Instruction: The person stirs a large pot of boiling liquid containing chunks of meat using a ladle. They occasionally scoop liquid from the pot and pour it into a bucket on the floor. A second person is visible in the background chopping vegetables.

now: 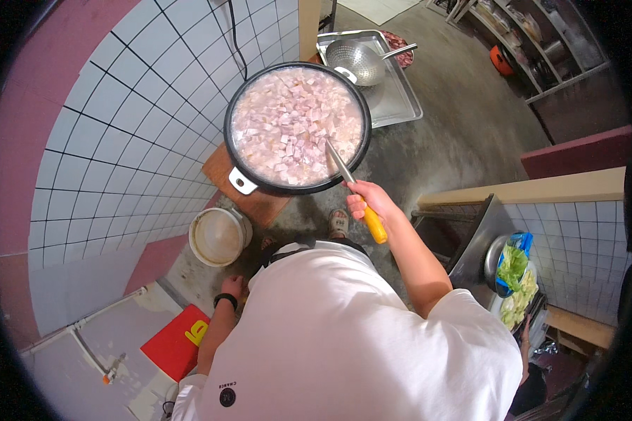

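Note:
A large round pan (366,118) with a black rim and white side handles is full of pale pink diced meat (295,126) in cloudy liquid. My right hand (369,201) grips a metal utensil (339,160) with a yellow handle over the pan's near right side. The tool's far end is sunk in the meat, so its shape is hidden. Low at my left side hangs my left hand (233,286), with a black band on the wrist. Its fingers are curled and partly hidden; whether they hold anything does not show.
A white bucket (194,239) stands near the tiled wall, beside a brown board (231,173) under the pan. Behind the pan, a perforated metal strainer (366,63) rests on a metal tray (411,100). Leafy vegetables (513,268) are at right, near another person's arm (525,342).

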A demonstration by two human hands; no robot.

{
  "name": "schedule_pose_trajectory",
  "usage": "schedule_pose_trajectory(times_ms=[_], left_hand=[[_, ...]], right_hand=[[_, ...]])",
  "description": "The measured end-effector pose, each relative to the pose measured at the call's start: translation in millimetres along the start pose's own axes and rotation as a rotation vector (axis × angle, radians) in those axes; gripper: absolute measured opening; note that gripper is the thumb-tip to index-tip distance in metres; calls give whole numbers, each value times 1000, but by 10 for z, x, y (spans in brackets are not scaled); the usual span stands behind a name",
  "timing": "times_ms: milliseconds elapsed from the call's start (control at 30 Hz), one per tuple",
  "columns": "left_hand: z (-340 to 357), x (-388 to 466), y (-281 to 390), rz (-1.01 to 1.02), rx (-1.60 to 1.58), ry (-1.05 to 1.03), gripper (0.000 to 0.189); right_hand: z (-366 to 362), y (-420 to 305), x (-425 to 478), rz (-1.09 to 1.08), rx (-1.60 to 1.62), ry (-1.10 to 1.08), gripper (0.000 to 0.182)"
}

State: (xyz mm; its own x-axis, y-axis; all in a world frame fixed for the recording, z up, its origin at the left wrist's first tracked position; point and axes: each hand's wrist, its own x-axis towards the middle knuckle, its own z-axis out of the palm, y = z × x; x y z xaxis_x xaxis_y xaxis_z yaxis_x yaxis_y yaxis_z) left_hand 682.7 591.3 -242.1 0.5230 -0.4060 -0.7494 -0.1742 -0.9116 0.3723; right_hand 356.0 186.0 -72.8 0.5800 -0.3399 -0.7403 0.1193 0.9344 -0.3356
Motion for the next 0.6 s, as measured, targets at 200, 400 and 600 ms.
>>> schedule_pose_trajectory(times_ms=[200,400,600], left_hand=[[-7,159,-111,56,-38,-46,26],[-29,-8,166,-19,-98,-27,26],[6,-48,-4,9,-58,-17,29]], right_hand=[[131,-1,-321,-7,42,-58,19],[257,-36,-604,-34,-108,36,19],[300,-55,-728,-77,-284,80,18]])
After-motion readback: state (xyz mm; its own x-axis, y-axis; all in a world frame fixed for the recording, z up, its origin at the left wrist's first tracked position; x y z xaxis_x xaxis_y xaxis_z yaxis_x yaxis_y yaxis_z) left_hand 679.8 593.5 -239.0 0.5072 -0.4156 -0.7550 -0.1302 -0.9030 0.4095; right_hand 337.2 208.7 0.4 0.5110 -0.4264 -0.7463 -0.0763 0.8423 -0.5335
